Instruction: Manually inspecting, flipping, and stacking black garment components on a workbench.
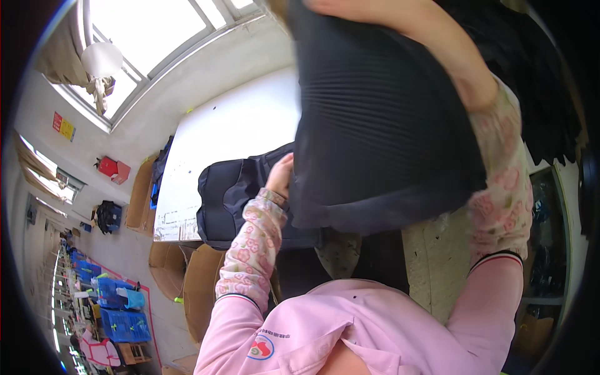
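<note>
A large black fabric panel with fine ribbed lines hangs in front of me, lifted above the table and slightly blurred. My left hand is closed on its left edge, the fingertips hidden by the cloth. Across the panel's top edge reaches my right hand, partly smeared and cut off by the picture's upper border; it appears to grip the cloth there. Beneath and to the left, more black sewn fabric with curved seams lies on the near side of the white table.
Dark cloth is heaped at the upper right. Open cardboard boxes stand below the table's near edge, with another box beyond its left side. Blue crates and a person in pink are at the lower left.
</note>
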`<state>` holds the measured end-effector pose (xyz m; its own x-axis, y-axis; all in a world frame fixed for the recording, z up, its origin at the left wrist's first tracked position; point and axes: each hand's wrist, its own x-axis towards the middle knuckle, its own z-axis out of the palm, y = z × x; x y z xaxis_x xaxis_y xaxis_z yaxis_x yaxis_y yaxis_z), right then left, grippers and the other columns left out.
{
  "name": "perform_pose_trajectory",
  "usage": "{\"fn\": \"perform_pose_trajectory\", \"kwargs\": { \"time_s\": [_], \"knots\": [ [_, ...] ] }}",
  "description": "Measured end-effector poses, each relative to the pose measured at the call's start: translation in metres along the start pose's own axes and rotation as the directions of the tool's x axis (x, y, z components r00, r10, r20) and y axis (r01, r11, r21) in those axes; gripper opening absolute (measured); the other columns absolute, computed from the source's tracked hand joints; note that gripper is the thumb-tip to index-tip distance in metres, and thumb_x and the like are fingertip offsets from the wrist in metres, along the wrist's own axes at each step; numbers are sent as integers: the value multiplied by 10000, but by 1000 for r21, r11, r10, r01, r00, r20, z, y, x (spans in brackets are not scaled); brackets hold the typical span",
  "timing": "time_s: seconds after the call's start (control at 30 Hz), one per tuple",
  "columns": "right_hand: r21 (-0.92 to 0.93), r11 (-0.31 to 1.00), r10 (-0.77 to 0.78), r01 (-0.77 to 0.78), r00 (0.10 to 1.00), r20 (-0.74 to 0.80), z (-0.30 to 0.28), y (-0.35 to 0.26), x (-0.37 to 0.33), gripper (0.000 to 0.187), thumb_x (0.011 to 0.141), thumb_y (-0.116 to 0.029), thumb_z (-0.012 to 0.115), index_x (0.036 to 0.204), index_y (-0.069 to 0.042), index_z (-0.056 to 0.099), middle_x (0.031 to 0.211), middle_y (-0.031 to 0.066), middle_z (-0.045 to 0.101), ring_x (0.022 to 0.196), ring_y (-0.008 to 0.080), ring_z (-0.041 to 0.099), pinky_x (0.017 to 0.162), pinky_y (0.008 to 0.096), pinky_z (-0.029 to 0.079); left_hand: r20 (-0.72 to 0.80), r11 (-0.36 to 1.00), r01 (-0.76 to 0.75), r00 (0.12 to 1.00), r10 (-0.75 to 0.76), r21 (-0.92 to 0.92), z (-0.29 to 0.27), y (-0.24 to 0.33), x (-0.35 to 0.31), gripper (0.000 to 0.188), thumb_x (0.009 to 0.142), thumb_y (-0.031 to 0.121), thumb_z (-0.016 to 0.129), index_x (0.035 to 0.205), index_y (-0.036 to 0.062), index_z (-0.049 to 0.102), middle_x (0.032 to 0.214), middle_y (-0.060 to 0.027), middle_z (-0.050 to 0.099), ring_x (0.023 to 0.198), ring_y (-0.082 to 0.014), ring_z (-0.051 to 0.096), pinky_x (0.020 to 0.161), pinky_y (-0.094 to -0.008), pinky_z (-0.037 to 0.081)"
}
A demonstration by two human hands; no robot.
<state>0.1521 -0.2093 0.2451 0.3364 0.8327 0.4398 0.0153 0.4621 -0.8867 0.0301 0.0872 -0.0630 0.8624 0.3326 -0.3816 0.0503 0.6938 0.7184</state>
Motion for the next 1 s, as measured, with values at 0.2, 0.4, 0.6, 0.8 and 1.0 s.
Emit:
{"fn": "perform_pose_trajectory", "kwargs": {
  "time_s": [0.2,0.4,0.6,0.8,1.0],
  "knots": [
    [218,973,-95,75,992,82,63,28,88,190,817,-103,730,924,32,653,843,129,690,628,219,686,606,324,555,179,899,439,883,-433,9,104,-72,-16,279,996,253,497,1145,39,595,1086,-144,650,943,-287,646,904,-400,521],
    [76,996,-59,55,997,54,83,32,99,216,818,-77,716,976,49,639,862,115,678,695,235,676,667,408,529,-231,781,582,811,-538,226,130,-57,-58,357,989,220,493,1306,56,503,1226,-148,598,1048,-278,623,958,-435,489],
    [257,961,-126,97,987,100,39,23,55,183,931,-108,592,991,60,550,826,89,617,682,118,607,620,204,509,-336,877,-273,846,414,394,-65,85,-108,396,946,166,572,1318,60,489,1203,-136,606,1011,-251,636,913,-400,514],
    [-178,950,237,-256,964,-124,4,234,-11,672,827,-148,716,1371,-31,339,834,80,658,625,103,600,465,226,435,-97,564,-514,678,728,646,-141,151,-184,523,893,16,606,1382,78,430,1172,-103,616,970,-200,642,850,-349,540],
    [-158,893,339,-422,860,-381,48,448,-85,775,744,-147,754,1363,57,334,1191,255,588,1124,339,591,978,362,451,-213,-184,612,517,829,769,-231,91,-161,879,699,136,819,1442,148,350,1324,-253,479,1150,-390,537,982,-469,435]
  ]
}}
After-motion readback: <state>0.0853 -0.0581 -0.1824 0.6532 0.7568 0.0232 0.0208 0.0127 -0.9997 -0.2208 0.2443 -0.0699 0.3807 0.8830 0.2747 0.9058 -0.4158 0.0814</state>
